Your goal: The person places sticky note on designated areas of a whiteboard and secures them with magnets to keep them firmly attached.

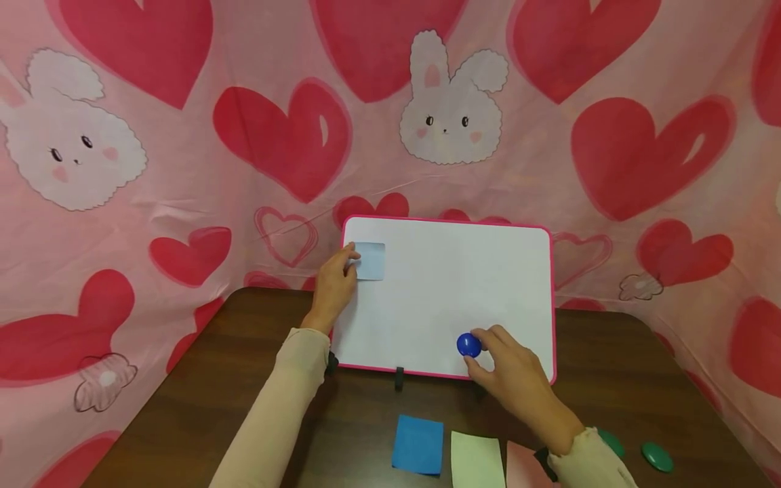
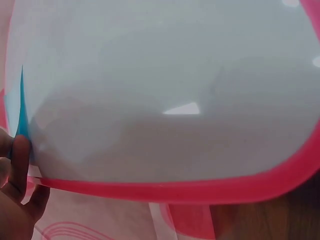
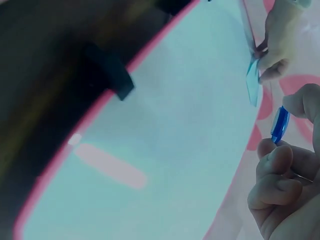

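Paper square at the corner, blue disc in the air

Nearest the person, a dark blue note (image 1: 418, 444), a pale green note (image 1: 478, 461) and a pink note (image 1: 523, 464) lie on the dark table (image 1: 183, 413); the right sleeve (image 1: 588, 464) hangs over the pink one, so room is tight there.

Beyond them, the right hand (image 1: 515, 373) pinches a blue disc (image 1: 469, 345) between thumb and finger, apart from the whiteboard (image 1: 451, 291), before its lower right part. The pink bottom rim, an edge to stay above, runs just below.

Farther up, the left hand (image 1: 333, 281) pinches the light blue note (image 1: 372, 261) by its left side, near the board's upper left corner. From the wrist views the paper seems to stand partly off the surface.

I take the step as steadying that note so the disc can fix it. The next move, I'd say, calls for a diagonal carry over bare white, then a press that misses the left fingers; the side rim leaves them little room.

Heart-printed cloth (image 1: 372, 156) hangs behind.
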`<act>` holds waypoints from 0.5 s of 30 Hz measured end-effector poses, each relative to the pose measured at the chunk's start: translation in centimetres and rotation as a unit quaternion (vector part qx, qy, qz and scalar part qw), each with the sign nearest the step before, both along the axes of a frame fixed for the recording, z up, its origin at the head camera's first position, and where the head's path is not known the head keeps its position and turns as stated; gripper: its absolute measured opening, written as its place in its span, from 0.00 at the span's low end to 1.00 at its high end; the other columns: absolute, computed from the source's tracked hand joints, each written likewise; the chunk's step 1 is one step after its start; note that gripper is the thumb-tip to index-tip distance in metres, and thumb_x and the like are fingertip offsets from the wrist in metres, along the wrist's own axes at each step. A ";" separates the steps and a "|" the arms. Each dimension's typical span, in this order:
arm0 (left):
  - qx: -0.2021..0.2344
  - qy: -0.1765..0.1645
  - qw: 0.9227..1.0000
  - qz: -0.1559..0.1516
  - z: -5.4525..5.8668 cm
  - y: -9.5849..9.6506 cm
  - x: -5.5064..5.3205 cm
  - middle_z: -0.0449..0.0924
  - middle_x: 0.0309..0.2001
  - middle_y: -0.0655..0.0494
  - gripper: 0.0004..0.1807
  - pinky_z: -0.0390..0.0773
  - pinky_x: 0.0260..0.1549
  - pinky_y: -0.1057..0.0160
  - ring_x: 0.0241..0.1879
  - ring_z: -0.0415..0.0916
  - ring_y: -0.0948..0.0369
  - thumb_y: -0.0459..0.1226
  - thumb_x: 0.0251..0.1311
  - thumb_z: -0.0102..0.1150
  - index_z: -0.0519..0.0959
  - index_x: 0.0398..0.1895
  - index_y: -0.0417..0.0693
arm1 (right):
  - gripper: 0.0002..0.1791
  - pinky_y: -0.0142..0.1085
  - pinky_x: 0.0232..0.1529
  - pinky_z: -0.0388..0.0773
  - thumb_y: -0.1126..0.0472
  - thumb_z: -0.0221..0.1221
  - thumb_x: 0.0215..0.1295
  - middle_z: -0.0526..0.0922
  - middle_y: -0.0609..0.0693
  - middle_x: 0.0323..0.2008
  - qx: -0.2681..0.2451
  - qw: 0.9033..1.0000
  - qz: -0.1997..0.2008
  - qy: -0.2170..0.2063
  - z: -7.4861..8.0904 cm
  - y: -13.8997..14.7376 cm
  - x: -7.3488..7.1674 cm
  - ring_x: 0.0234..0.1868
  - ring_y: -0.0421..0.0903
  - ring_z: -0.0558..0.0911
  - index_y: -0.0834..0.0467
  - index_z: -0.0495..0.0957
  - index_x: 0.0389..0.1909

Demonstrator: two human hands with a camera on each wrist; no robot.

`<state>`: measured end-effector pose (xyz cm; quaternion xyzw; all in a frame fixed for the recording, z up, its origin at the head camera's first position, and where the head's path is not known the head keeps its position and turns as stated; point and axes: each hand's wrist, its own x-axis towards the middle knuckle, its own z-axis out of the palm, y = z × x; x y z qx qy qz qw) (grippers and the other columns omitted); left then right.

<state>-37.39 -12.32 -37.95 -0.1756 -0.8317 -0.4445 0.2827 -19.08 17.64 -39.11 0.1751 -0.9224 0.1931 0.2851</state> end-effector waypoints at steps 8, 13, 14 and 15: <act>0.001 0.003 1.000 -0.002 0.0 -0.1 0.1 0.76 0.65 0.48 0.13 0.73 0.59 0.52 0.65 0.72 0.50 0.24 0.63 0.52 0.82 0.46 0.38 | 0.23 0.35 0.27 0.80 0.61 0.75 0.53 0.80 0.51 0.38 0.007 1.000 0.011 0.005 1.7 -1.7 -2.2 0.30 0.44 0.79 0.63 0.81 0.50; -0.008 0.006 1.000 0.005 -0.3 0.0 0.0 0.76 0.65 0.48 0.14 0.72 0.61 0.52 0.65 0.72 0.51 0.23 0.63 0.53 0.82 0.47 0.38 | 0.24 0.34 0.27 0.80 0.60 0.75 0.54 0.79 0.52 0.38 0.013 1.000 0.019 0.019 2.3 -2.9 -3.3 0.29 0.44 0.78 0.63 0.81 0.50; -0.010 0.006 1.000 0.007 -0.3 0.0 0.0 0.76 0.65 0.48 0.14 0.72 0.61 0.53 0.65 0.72 0.51 0.23 0.62 0.53 0.82 0.47 0.38 | 0.23 0.34 0.26 0.79 0.60 0.75 0.54 0.79 0.51 0.37 0.015 1.000 0.019 0.018 2.5 -3.2 -3.5 0.29 0.43 0.77 0.63 0.81 0.50; -0.011 0.006 1.000 0.008 -0.3 0.0 0.0 0.76 0.65 0.49 0.14 0.71 0.62 0.53 0.66 0.71 0.51 0.23 0.62 0.53 0.82 0.47 0.39 | 0.23 0.34 0.26 0.79 0.59 0.75 0.54 0.79 0.51 0.37 0.017 1.000 0.020 0.015 2.6 -3.5 -3.7 0.29 0.42 0.76 0.63 0.81 0.50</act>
